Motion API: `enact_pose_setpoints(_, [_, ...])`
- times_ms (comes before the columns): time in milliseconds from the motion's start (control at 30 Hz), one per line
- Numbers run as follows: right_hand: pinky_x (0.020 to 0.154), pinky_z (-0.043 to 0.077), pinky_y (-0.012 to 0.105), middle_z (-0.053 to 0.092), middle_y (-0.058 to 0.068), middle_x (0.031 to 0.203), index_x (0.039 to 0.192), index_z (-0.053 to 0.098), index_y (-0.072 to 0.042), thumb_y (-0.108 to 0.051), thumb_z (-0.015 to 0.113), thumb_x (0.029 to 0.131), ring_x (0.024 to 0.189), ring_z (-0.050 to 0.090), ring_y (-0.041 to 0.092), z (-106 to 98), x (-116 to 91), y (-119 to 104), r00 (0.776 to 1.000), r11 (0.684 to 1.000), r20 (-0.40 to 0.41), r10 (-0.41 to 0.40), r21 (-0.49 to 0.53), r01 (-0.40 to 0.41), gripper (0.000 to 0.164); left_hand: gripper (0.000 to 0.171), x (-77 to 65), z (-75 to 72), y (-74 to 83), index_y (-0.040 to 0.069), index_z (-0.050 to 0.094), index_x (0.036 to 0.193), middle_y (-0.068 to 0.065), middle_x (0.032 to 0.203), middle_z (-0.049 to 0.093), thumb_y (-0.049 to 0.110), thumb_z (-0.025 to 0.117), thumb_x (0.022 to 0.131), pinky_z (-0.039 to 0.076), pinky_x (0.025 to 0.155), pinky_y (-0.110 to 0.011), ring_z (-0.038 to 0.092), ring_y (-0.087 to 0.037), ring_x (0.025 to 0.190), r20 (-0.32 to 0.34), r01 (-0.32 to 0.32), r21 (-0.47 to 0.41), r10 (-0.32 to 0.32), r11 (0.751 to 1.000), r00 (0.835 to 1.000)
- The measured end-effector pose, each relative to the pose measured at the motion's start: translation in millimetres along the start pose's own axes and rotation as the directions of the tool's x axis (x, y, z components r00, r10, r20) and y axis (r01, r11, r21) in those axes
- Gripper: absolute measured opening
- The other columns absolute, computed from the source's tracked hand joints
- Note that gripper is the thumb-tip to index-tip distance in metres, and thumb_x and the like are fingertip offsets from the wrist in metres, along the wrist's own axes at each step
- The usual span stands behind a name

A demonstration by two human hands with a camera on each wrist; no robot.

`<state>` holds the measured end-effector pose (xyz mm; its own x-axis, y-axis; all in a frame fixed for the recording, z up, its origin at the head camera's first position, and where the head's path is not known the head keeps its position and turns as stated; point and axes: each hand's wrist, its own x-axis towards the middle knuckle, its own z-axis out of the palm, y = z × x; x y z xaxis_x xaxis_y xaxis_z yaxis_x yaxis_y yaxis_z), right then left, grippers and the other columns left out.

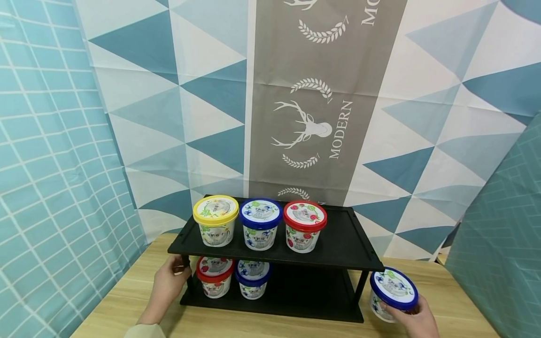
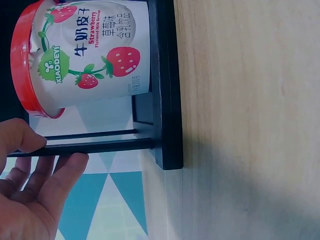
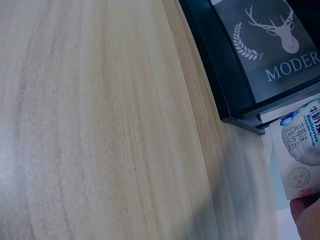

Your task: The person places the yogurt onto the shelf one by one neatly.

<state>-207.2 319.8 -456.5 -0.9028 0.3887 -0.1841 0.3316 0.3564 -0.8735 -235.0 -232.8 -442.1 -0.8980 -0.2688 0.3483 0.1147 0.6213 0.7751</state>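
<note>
A black two-tier rack [image 1: 270,310] stands on the wooden table. My left hand [image 1: 168,280] pinches its front left post [image 2: 110,146] between thumb and fingers, beside the strawberry milk tub [image 2: 95,60] with a red lid on the lower shelf. To the right of the rack, my right hand [image 1: 416,319] holds a blueberry milk tub [image 1: 394,287] with a blue lid, upright. In the right wrist view only part of that tub [image 3: 295,160] and a little of the hand [image 3: 309,217] show at the right edge.
On the upper shelf stand a yellow-lidded tub [image 1: 216,218], a blue-lidded tub [image 1: 260,223] and a red-lidded tub [image 1: 304,225]. Another blue-lidded tub [image 1: 252,278] is on the lower shelf. Patterned cloth [image 1: 211,94] hangs close behind the rack.
</note>
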Motion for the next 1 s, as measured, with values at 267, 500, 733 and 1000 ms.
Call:
enact_pose_setpoints(267, [0.091,0.035,0.058,0.019,0.034,0.132,0.137,-0.002,0.007,-0.061,0.072,0.05,0.115,0.027,0.051,1.8,-14.7,-10.2,1.0,1.0,0.025,-0.011,0.012,0.01,0.133,0.032,0.6,0.0,0.7,0.002,0.05,0.111,-0.02,0.104,0.057,0.006,0.055,0.08,0.05,0.076,-0.038,0.058,-0.034,0.094,-0.003,-0.009,0.001,0.009,1.0,1.0])
enact_pose_setpoints(500, [0.093,0.031,0.06,0.021,0.034,0.131,0.137,-0.001,0.008,-0.063,0.071,0.049,0.114,0.027,0.051,3.3,-14.3,-7.6,1.0,1.0,0.012,0.0,-0.014,0.0,0.134,0.031,0.9,-0.6,1.4,0.002,0.051,0.11,-0.02,0.105,0.058,0.006,0.055,0.08,0.05,0.076,-0.037,0.058,-0.033,0.095,0.001,-0.005,-0.003,0.005,1.0,1.0])
enact_pose_setpoints(733, [0.093,0.031,0.06,0.02,0.035,0.131,0.137,-0.003,0.008,-0.062,0.071,0.05,0.114,0.026,0.051,2.9,-17.6,-7.1,1.0,1.0,0.031,-0.004,-0.022,0.005,0.134,0.032,0.4,-1.4,2.0,0.001,0.05,0.111,-0.022,0.105,0.057,0.006,0.055,0.08,0.05,0.077,-0.039,0.057,-0.035,0.095,0.005,-0.001,-0.007,0.001,1.0,1.0])
enact_pose_setpoints(1000, [0.09,0.037,0.057,0.021,0.034,0.129,0.137,-0.001,0.009,-0.063,0.071,0.048,0.114,0.028,0.051,6.2,-23.6,-5.7,0.999,1.0,0.048,0.0,-0.008,0.001,0.135,0.032,-0.2,-1.1,1.1,0.001,0.05,0.111,-0.022,0.105,0.057,0.006,0.054,0.08,0.05,0.077,-0.039,0.057,-0.035,0.096,0.013,0.008,-0.008,-0.008,1.0,1.0])
